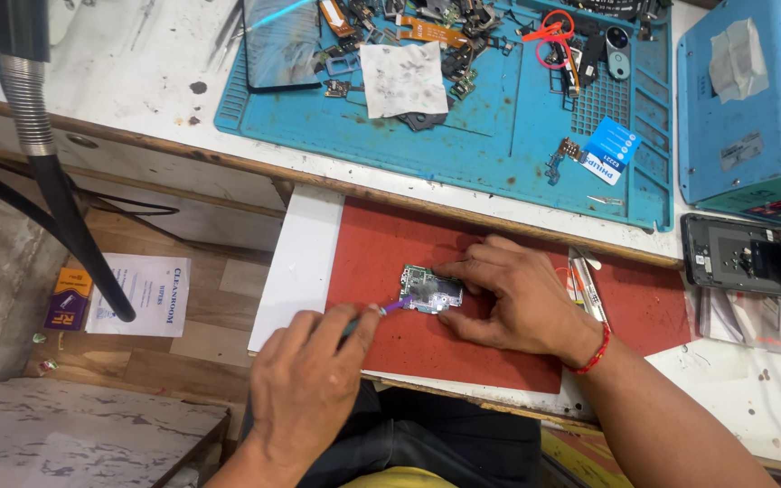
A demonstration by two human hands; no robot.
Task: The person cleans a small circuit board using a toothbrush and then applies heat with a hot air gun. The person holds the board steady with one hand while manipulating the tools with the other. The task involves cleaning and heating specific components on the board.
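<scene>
A small circuit board [428,289] lies on a red mat [390,244] that covers a pull-out shelf. My right hand [512,298] rests on the mat with its fingertips pressing the board's right side and top edge. My left hand [314,384] grips a thin tool with a purple tip [389,308]. The tip touches the board's left edge. A red thread bracelet [595,354] circles my right wrist.
A blue work mat [499,136] on the bench behind holds phone parts, flex cables, a stained tissue [403,78] and a dark phone screen [280,45]. An opened phone body [752,258] lies at right below a blue machine [743,99]. Tweezers [587,287] lie beside my right hand. A black hose [56,181] hangs at left.
</scene>
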